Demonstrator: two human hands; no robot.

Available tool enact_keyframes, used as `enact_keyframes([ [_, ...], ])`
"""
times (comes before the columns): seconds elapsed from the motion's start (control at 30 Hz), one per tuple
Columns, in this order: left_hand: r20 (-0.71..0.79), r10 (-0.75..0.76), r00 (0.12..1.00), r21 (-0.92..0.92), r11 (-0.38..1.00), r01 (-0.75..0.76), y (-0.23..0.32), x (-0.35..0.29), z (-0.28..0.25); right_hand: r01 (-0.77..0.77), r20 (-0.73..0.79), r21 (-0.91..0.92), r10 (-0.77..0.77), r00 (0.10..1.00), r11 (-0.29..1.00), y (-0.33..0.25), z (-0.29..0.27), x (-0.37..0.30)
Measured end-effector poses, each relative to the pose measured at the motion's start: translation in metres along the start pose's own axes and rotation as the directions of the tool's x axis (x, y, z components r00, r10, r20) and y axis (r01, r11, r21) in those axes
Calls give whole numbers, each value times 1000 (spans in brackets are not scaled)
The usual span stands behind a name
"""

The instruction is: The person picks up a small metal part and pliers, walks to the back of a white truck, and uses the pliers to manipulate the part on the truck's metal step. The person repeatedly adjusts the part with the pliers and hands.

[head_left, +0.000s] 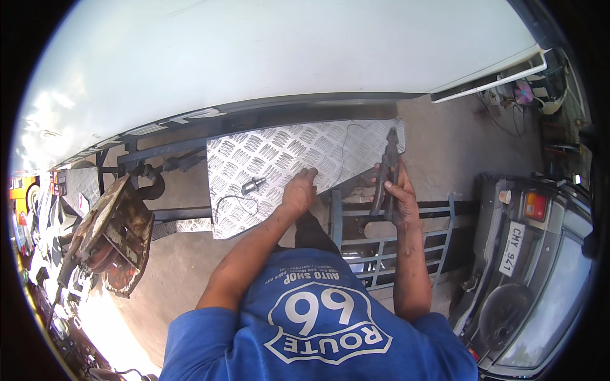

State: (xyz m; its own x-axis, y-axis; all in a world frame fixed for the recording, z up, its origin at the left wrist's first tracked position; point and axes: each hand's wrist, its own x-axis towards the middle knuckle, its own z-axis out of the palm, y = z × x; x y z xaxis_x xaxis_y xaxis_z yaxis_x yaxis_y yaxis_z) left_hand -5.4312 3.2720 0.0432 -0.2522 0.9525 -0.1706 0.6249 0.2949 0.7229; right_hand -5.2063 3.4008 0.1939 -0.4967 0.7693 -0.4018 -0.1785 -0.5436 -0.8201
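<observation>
A silver diamond-patterned metal plate (279,149) lies across the work area in front of me. My left hand (300,190) rests on its near edge, fingers bent against the surface and nothing visible in them. At the plate's right end, my right hand (400,190) is wrapped around a dark pliers-like tool (389,162) with two long handles; its narrow tip points away from me. A small silver cylindrical fitting (253,185) lies on the plate left of my left hand. Close to it, a thin dark wire (238,198) curls in a loop.
A white vehicle panel (286,57) spans the far side. Below the plate at right stands a light-blue metal frame (387,240). A parked dark car (502,209) is at the right. A rusty metal assembly (105,235) stands at the left.
</observation>
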Motion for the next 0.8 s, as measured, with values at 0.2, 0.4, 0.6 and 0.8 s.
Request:
enact_keyframes([
  [0.2,452,376,809,173,853,-493,16,24,21,-89,-121,643,216,969,760,48,-50,-42],
  [0.4,659,481,578,212,619,-756,-7,49,33,-117,-217,457,238,947,882,76,-51,-83],
  [0.6,634,650,419,75,488,-870,-34,59,30,-251,-346,-195,173,922,948,62,-22,-77],
  [0.8,206,663,720,-193,749,-634,52,43,-26,-307,-204,-42,292,934,951,38,0,-65],
])
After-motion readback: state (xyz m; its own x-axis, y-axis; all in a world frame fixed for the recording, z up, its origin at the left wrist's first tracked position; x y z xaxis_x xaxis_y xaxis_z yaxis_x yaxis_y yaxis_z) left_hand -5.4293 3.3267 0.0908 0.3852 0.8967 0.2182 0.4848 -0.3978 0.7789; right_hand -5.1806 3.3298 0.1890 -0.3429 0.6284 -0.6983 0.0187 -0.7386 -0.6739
